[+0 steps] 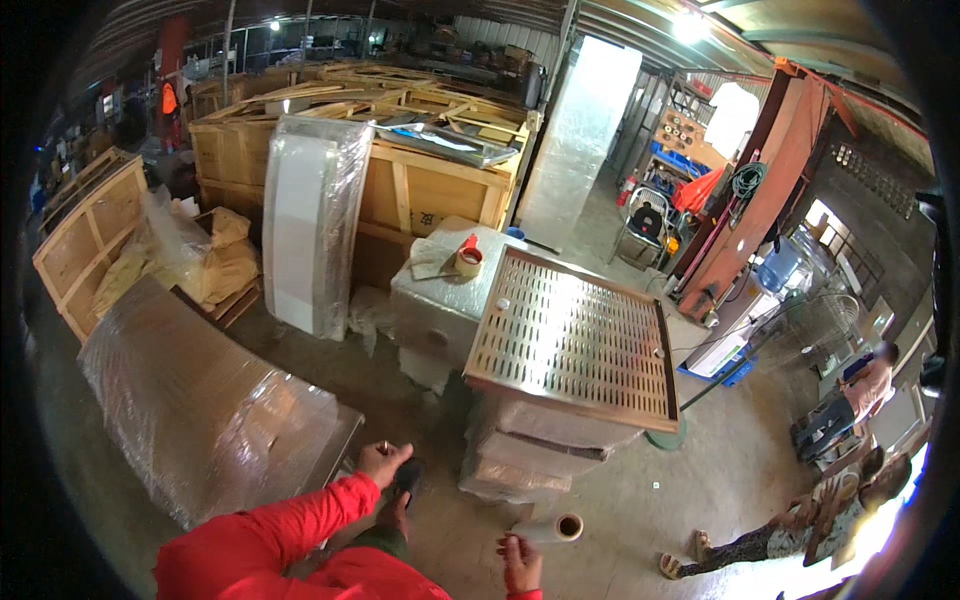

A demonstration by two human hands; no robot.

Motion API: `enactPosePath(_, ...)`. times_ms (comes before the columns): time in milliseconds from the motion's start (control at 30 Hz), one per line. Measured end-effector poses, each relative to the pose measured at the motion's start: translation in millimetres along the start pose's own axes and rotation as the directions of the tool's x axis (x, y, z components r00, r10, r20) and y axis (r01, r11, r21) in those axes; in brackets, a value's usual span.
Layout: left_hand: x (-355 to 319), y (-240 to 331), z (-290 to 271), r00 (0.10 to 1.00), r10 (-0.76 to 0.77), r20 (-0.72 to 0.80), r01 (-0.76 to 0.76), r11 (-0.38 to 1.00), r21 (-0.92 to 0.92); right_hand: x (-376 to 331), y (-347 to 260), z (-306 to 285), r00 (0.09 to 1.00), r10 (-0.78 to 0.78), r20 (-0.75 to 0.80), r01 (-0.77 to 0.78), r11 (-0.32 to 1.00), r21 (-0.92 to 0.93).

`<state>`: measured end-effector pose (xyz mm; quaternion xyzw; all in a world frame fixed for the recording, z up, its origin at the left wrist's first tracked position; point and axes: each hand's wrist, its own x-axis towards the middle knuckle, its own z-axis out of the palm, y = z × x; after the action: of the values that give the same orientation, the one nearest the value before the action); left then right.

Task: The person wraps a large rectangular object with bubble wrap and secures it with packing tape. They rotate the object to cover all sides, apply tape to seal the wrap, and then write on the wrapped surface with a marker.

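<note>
My left hand, in a red sleeve, is closed with the thumb pointing out. It is beside the near right corner of a large board-like package wrapped in clear film. Whatever its fingers hold, if anything, is too small to make out. At the lower middle, my right hand has its fingers curled at the left end of a roll of clear stretch film. The roll's open core faces right. Ahead, a slotted metal panel lies across a stack of film-wrapped packages.
A red tape dispenser rests on a wrapped box. Behind stand a wrapped upright panel and a wooden crate. A pedestal fan is at right. Other people are at the right edge, apart from my hands.
</note>
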<state>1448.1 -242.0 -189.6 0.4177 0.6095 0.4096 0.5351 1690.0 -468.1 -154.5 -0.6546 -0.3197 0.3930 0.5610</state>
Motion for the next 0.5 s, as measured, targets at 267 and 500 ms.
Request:
enactPosePath(267, 424, 117, 138, 0.900, 0.354, -0.253, -0.337, 0.935, 0.109, 124, 66, 102, 0.979, 0.134, 0.156, -0.053, 0.898, -0.437)
enactPosePath(500, 629, 217, 224, 0.941, 0.238, -0.241, -0.031, 0.769, 0.638, 176, 13, 91, 0.860, 0.464, -0.215, -0.505, 0.703, -0.501)
